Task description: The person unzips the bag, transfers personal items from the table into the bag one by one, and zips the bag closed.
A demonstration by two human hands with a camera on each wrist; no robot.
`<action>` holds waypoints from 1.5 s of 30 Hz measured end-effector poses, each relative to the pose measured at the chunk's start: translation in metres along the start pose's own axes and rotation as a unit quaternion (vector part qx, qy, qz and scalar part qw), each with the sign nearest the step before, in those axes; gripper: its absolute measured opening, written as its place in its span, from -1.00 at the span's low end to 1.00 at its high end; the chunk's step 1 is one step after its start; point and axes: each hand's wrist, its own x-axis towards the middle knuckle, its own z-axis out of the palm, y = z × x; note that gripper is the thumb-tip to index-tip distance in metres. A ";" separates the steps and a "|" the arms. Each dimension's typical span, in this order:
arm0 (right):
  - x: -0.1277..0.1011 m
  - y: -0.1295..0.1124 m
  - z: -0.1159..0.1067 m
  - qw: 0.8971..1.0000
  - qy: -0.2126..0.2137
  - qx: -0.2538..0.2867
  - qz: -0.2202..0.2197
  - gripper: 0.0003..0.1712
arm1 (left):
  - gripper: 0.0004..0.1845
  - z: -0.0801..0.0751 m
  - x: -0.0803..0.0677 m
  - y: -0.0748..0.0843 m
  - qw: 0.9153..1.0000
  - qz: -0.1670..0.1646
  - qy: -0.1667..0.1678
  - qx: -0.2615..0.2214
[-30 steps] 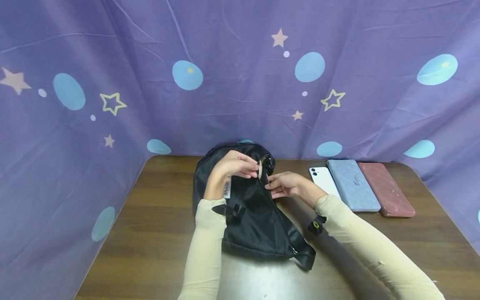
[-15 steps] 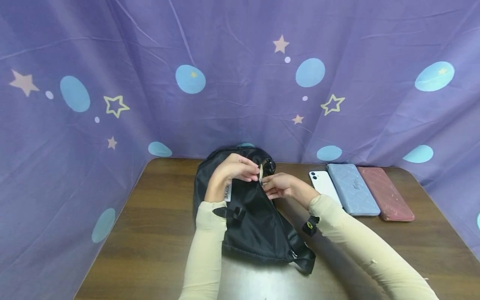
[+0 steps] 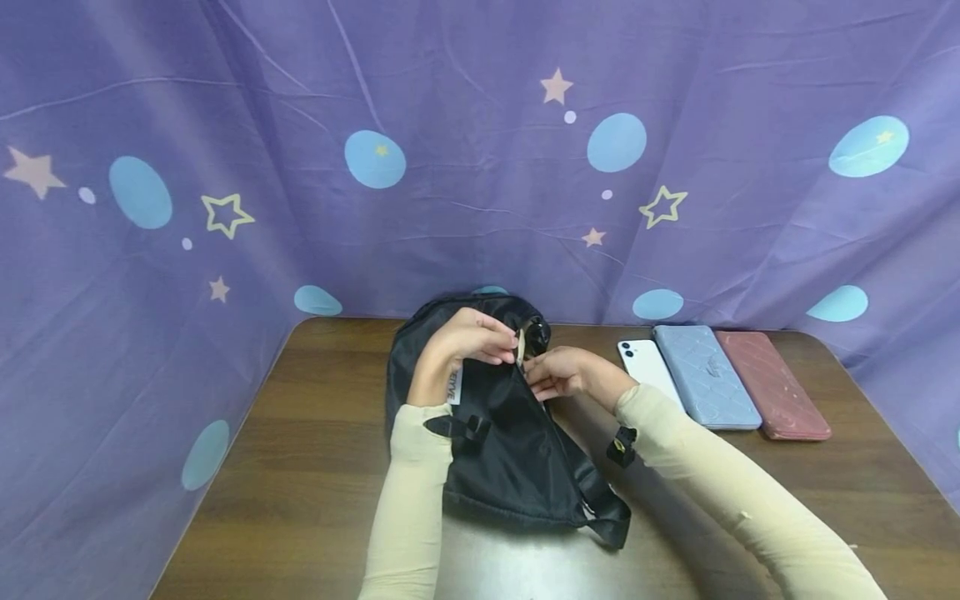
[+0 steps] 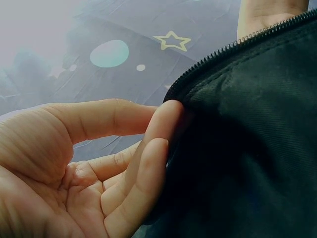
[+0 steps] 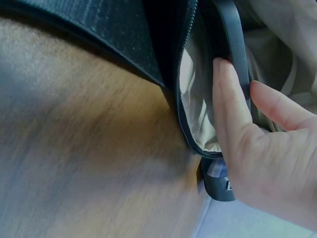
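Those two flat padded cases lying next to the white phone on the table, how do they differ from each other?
The blue case is pale blue; the red case is dusty red. The blue case lies right beside the white phone, while the red case lies on the far side of it, nearer the table's right edge. Quilted stitching shows plainly on the blue one, more faintly on the red. Both are long, flat, lie side by side, and neither hand touches them.
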 end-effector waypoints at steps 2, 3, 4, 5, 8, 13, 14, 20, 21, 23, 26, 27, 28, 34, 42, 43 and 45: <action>0.000 -0.002 0.000 1.000 -0.001 -0.001 -0.002 -0.65 | -0.70 0.000 0.000 0.000 1.000 -0.001 0.000 0.001; 0.000 -0.002 0.000 1.000 -0.001 -0.001 -0.005 -0.61 | -0.70 0.000 0.000 0.000 1.000 -0.002 0.000 0.001; 0.000 -0.003 0.001 1.000 -0.002 -0.001 -0.009 -0.58 | -0.70 0.000 0.000 0.000 1.000 -0.003 0.000 0.002; 0.000 -0.004 0.001 1.000 -0.002 -0.001 -0.012 -0.57 | -0.70 0.000 0.001 0.001 1.000 -0.004 -0.001 0.003; -0.001 -0.007 0.004 1.000 0.003 0.001 -0.023 -0.70 | -0.69 0.000 0.001 0.000 1.000 -0.010 -0.002 0.004; 0.001 -0.010 0.007 1.000 0.009 0.007 -0.029 -0.63 | -0.68 0.000 0.002 0.001 1.000 -0.014 -0.004 -0.001; 0.002 -0.011 0.008 0.999 0.010 0.008 -0.029 -0.61 | -0.69 0.000 0.002 0.001 1.000 -0.014 -0.004 -0.003; 0.004 -0.011 0.010 1.000 0.010 0.016 -0.025 -0.60 | -0.69 0.001 0.000 0.001 1.000 -0.011 -0.010 -0.002; 0.004 -0.011 0.010 1.000 0.009 0.018 -0.024 -0.60 | -0.69 0.001 0.000 0.001 1.000 -0.010 -0.010 -0.001; 0.004 -0.011 0.012 0.999 0.006 0.024 -0.025 -0.60 | -0.70 0.000 -0.001 0.000 1.000 -0.008 -0.010 0.001; 0.003 -0.012 0.013 0.999 0.001 0.029 -0.032 -0.59 | -0.70 -0.001 -0.001 0.000 1.000 0.001 -0.010 0.002; 0.003 -0.013 0.014 0.999 -0.001 0.031 -0.033 -0.59 | -0.70 -0.001 -0.002 0.000 1.000 0.003 -0.010 0.002; 0.004 -0.013 0.014 0.999 -0.002 0.034 -0.035 -0.58 | -0.70 -0.001 -0.002 0.000 1.000 0.005 -0.010 0.002; 0.008 -0.012 0.018 0.998 0.000 0.049 -0.035 -0.54 | -0.72 -0.003 -0.002 -0.001 1.000 0.010 -0.017 0.002; 0.012 -0.011 0.022 0.998 0.016 0.054 -0.042 -0.50 | -0.75 -0.002 -0.001 -0.002 1.000 0.006 -0.011 0.002; 0.012 -0.012 0.023 0.997 0.018 0.054 -0.044 -0.49 | -0.75 -0.002 0.000 -0.002 1.000 0.005 -0.010 0.000; 0.014 -0.012 0.023 0.997 0.021 0.054 -0.046 -0.49 | -0.76 -0.001 0.000 -0.002 1.000 0.004 -0.009 -0.001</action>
